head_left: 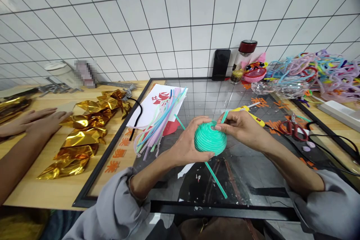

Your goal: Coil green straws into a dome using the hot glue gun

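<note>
A hollow turquoise-green ball (pixel 210 141), wound in rings from pipe cleaners, is held over the dark glass board. My left hand (pixel 188 143) wraps round its left side, with the thumb underneath and fingers on top. With thumb and index finger, my right hand (pixel 239 125) pinches a green pipe cleaner (pixel 224 117) beside the small hole in the ball's top. Another length of green pipe cleaner (pixel 216 180) sticks out below the ball, over the board. A further green end (pixel 179 122) shows to the upper left, behind my left hand; where these join is hidden.
Loose pastel pipe cleaners (pixel 157 123) lie on white paper (pixel 142 107) at the left. A yellow glue gun (pixel 254 117) and red scissors (pixel 294 129) lie right. Behind stand a phone (pixel 221 64) and bottle (pixel 239 68). Another person's hands (pixel 42 120) rest near gold foil (pixel 80 138).
</note>
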{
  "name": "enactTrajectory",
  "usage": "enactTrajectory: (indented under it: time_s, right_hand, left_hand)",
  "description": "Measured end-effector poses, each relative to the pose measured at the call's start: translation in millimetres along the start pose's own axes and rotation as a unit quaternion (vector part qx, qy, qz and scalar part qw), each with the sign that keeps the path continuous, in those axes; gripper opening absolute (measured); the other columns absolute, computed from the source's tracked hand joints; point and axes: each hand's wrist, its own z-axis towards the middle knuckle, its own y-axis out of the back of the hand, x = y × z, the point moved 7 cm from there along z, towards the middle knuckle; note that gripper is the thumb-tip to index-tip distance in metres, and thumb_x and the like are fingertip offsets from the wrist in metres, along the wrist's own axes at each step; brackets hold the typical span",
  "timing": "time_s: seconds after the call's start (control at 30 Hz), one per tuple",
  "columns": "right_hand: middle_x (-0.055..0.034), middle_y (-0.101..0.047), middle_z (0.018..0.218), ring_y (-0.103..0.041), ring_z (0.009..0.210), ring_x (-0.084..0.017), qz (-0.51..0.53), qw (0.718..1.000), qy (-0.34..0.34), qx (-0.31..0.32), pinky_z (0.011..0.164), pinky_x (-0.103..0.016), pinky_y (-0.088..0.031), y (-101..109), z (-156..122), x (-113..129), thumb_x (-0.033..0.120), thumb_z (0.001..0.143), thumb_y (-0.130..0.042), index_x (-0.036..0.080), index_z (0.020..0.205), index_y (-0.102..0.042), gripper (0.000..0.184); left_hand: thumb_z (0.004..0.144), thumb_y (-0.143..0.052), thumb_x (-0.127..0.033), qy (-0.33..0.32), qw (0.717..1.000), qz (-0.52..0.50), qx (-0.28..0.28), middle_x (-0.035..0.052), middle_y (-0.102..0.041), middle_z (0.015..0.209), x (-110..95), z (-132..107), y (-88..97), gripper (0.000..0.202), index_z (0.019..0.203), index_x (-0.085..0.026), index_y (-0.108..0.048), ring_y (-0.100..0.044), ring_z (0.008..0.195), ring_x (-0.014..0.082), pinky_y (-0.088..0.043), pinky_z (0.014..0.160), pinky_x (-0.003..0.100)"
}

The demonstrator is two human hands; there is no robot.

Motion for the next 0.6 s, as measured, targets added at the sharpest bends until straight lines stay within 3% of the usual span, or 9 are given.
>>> enactTrajectory:
  time_s: [0.23, 0.6]
  right_hand:
    - [-0.0013, -0.062, 0.062, -0.056, 0.061, -0.016, 0.0, 1.0, 0.0, -0.003, 0.053, -0.028, -0.043, 0.1, 1.0, -1.8, 0.056, 0.075, -0.076, 0.017, 0.068, -0.068, 0.04]
    - [-0.0013, -0.062, 0.062, -0.055, 0.06, -0.015, -0.004, 1.0, -0.005, -0.006, 0.053, -0.027, -0.043, -0.1, 1.9, -2.6, 0.057, 0.073, -0.076, 0.017, 0.067, -0.067, 0.042]
  left_hand:
    - [0.067, -0.083, -0.03, -0.01, 1.0, 0.026, 0.008, 0.0136, -0.043, 0.147, 0.7, -0.6, 0.1, 0.068, 0.124, -0.027, -0.047, -0.044, 0.14, 0.0348, -0.038, 0.115, 0.058]
    - [0.069, -0.082, -0.029, -0.04, 0.998, 0.05, 0.022, 0.0184, -0.042, 0.148, -4.4, 0.2, 0.3, 0.065, 0.124, -0.024, -0.047, -0.04, 0.144, 0.0367, -0.039, 0.114, 0.059]
